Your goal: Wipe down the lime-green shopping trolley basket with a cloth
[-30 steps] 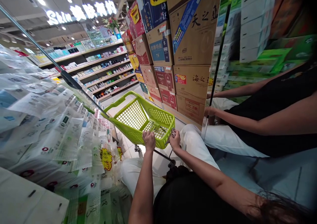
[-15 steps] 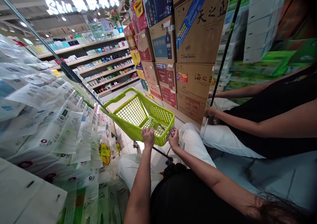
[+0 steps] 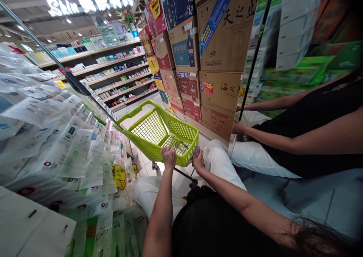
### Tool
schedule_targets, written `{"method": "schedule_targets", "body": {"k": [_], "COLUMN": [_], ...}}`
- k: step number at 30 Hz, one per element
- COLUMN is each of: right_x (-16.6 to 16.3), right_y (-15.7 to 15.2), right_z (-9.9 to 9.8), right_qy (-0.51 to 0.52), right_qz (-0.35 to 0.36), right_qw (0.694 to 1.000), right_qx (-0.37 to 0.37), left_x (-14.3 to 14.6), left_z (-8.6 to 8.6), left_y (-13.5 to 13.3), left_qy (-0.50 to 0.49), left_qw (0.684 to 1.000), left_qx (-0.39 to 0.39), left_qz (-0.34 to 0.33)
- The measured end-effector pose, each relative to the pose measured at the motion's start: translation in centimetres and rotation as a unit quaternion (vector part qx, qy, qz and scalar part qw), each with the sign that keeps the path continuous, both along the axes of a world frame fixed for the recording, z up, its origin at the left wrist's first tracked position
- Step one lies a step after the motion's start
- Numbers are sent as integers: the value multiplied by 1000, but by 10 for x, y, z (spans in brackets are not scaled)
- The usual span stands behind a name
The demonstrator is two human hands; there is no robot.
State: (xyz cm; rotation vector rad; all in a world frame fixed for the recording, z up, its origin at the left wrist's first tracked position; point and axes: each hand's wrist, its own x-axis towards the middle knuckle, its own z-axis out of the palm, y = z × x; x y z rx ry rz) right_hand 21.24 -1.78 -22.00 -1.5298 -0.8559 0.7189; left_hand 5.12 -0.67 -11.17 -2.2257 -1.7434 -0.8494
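Observation:
A lime-green plastic shopping basket cart [image 3: 147,149] with lattice walls stands just ahead of me, and its basket holds nothing that I can see. My left hand [image 3: 169,157] is closed over the near rim. At the near right corner my right hand [image 3: 198,160] is closed on a crumpled greyish cloth [image 3: 195,152], which presses against the basket's outer side. The cloth is partly hidden by my fingers. A long metal pole with a dark grip [image 3: 76,83] slants from the cart towards the upper left.
Plastic-wrapped packs [image 3: 59,136] are piled high on my left. Stacked cardboard cartons [image 3: 218,86] rise on the right, beside a mirror [image 3: 283,109] reflecting my arms. Shelves of small goods [image 3: 121,66] stand beyond. A cart wheel [image 3: 193,183] is between my knees.
My right hand has shifted slightly with the cloth, more of which shows at the basket's corner. My left hand keeps its hold on the rim. The view has moved a little.

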Motion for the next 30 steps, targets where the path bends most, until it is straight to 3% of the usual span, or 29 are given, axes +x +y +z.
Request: {"method": "schedule_targets", "body": {"k": [3,8,16,23,30], "right_x": [0,3,8,5,-1], "right_y": [-1,2,-10,-3,-14], "right_z": [9,28,11,27,15], "right_qy": [27,14,46,8,12], "right_qz": [-7,-31,35,-20,13], "right_qw": [999,999,996,999,999], "right_qx": [-41,32,-65,29,-35], "left_x": [0,2,4,6,5], "left_z": [0,0,2,4,5], "left_y": [0,1,0,-1,-3], "left_qy": [2,-9,-25,-13,-9], "left_qw": [1000,1000,1000,1000,1000], "left_qx": [5,11,6,-5,-11], "left_qz": [-6,-5,2,4,10]}}
